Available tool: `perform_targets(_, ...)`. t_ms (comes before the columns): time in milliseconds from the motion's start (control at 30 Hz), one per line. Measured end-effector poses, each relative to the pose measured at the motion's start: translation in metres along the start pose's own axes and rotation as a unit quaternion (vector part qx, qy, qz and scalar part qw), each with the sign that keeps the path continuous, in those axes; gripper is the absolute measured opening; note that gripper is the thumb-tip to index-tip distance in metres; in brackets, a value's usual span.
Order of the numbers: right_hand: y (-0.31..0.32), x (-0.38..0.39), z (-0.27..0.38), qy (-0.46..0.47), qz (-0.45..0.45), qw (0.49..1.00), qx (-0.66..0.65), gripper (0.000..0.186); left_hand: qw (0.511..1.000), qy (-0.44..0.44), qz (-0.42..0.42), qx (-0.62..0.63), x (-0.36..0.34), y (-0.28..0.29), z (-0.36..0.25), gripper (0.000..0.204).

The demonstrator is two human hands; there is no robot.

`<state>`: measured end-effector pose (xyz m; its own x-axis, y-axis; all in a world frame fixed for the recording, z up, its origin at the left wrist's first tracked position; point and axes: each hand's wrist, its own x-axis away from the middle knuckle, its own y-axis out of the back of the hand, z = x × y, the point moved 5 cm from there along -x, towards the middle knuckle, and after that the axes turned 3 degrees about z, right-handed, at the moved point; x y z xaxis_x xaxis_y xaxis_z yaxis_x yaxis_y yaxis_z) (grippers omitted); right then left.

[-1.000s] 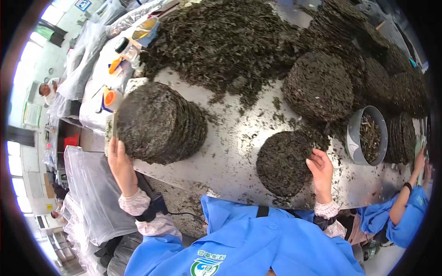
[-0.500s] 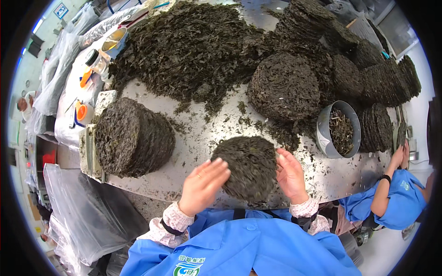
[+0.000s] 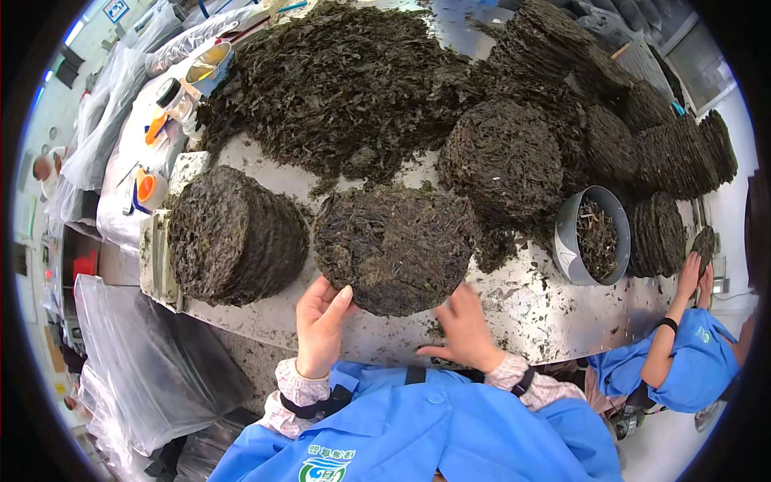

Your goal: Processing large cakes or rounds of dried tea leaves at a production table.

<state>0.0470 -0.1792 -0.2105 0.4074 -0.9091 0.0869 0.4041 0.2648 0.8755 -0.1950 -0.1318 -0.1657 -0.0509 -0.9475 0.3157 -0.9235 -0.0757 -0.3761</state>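
A round, flat disc of pressed dark green leaves [image 3: 393, 245] is tilted up over the front of the metal table [image 3: 530, 309]. My left hand [image 3: 321, 325] grips its lower left rim, thumb on the face. At the lower right rim is my right hand [image 3: 464, 331], its fingers reaching under the edge and the thumb pointing left. To the left of the disc a thick stack of similar discs [image 3: 233, 233] lies on its side.
A large heap of loose leaves [image 3: 345, 88] fills the back of the table. More disc stacks [image 3: 502, 157] and a round metal ring holding leaves [image 3: 594, 237] stand to the right. A co-worker in blue [image 3: 691, 361] works at the far right. Clear plastic bags [image 3: 136, 361] hang at the left.
My left hand left the stack at the left and joined the right hand on the single disc. The disc has come up from the table and now sits closer and larger in view.
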Motion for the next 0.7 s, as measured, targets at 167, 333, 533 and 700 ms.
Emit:
perform_targets(167,-0.033,-0.055,-0.022,0.124,-0.102,0.987,0.030,0.058,0.999,-0.003,0.032,-0.015,0.006,-0.001,-0.001,0.032)
perform_targets(333,0.040,-0.095,-0.051,-0.027,-0.267,0.955,-0.129,0.038,0.983,-0.123,-0.011,-0.133,0.012,0.004,-0.006,0.033)
perform_targets(533,0.042,-0.051,-0.074,-0.081,-0.294,0.923,-0.233,0.017,0.716,-0.379,0.129,-0.572,0.026,0.004,0.004,0.038)
perform_targets(700,0.044,-0.045,-0.042,-0.057,-0.256,0.944,-0.198,0.017,0.684,-0.383,0.169,-0.597,0.029,0.018,0.031,0.039)
